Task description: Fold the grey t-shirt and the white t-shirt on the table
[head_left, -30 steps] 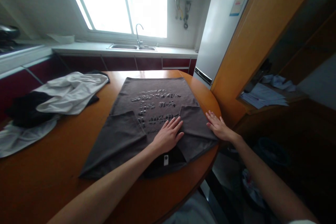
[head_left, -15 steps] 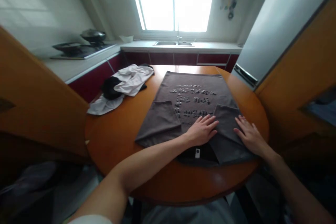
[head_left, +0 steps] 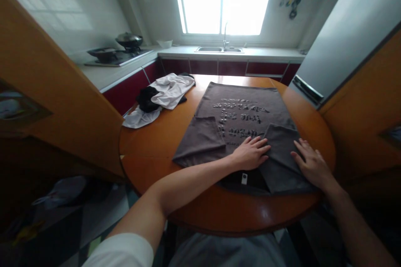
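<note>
A dark grey T-shirt (head_left: 247,96) with raised black lettering lies spread on the round wooden table (head_left: 150,146), its neck opening and white label toward me. Both sleeves are folded inward over the body of the shirt. My left hand (head_left: 250,153) rests flat on the shirt near the inner edge of the right-hand sleeve, fingers stretched out. At that sleeve's outer edge lies my right hand (head_left: 311,162), its fingers spread and touching the cloth. Neither hand grips anything.
A loose heap of white and black clothes (head_left: 171,91) lies on the table's far left. Beyond are a counter with a sink (head_left: 219,50), a stove with a lidded wok (head_left: 129,41) and a tall fridge (head_left: 335,37) at the right.
The camera view has turned slightly left, so the scene sits further right. Both hands stay in nearly the same places on the shirt.
</note>
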### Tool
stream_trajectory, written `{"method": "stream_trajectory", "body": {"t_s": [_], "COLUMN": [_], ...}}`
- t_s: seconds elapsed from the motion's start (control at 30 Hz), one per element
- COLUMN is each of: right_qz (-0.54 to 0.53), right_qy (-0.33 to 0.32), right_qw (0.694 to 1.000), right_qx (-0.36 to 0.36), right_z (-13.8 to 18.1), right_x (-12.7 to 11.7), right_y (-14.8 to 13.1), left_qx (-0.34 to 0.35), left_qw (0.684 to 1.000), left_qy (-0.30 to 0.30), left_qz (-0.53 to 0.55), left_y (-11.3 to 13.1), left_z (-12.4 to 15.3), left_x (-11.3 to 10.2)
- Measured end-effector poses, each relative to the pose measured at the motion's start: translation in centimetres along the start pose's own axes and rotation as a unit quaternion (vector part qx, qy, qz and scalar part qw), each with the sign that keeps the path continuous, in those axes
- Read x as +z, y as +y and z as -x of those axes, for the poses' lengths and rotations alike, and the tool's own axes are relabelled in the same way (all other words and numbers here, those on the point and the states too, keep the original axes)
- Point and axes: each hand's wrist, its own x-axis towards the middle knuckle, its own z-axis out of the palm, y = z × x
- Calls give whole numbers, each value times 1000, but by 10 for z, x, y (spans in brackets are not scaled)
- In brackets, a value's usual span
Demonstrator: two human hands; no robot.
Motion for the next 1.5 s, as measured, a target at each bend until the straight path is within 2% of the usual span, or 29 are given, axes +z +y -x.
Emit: {"method": "stream_trajectory", "body": {"t_s": [0.1,0.17,0.23,0.3,0.33,0.4,0.5,0.67,0.77,0.87,0.93,1.2,1.37,1.5], "right_qz": [-132,-259,-353,-398,-402,-381,-308,-180,-92,-11,16,19,1,13], "right_qy": [56,126,186,206,207,207,184,113,42,-28,-50,-103,-48,-66], "right_qw": [989,953,905,877,874,886,923,977,995,999,998,992,998,997], "right_qx": [30,88,150,174,175,165,137,28,7,28,39,65,44,22], "right_z": [-4,-9,-13,-15,-15,-15,-12,6,18,24,25,23,-19,-65], "right_x": [-7,-11,-13,-13,-12,-12,-15,-25,-28,-25,-22,-32,-36,-17], "right_y": [-2,3,10,16,16,14,3,-19,-23,-18,-13,-3,-15,-25], "left_qx": [-4,-6,-6,-9,-11,-13,-12,-9,-5,-6,-2,-7,-3,15], "left_qw": [1000,1000,999,999,999,999,999,999,998,998,998,997,998,999], "left_qy": [-8,-9,-6,-4,-3,-1,1,10,16,26,28,43,29,1], "left_qz": [15,27,35,41,44,47,47,51,54,55,57,69,61,46], "left_y": [-2,-5,-8,-9,-9,-10,-11,-13,-11,-10,-10,-11,-8,-6], "left_z": [-2,-4,-6,-7,-8,-8,-8,-9,-10,-11,-11,-11,-11,-8], "left_x": [0,0,1,1,1,1,2,2,0,-1,-1,-1,-2,-6]}}
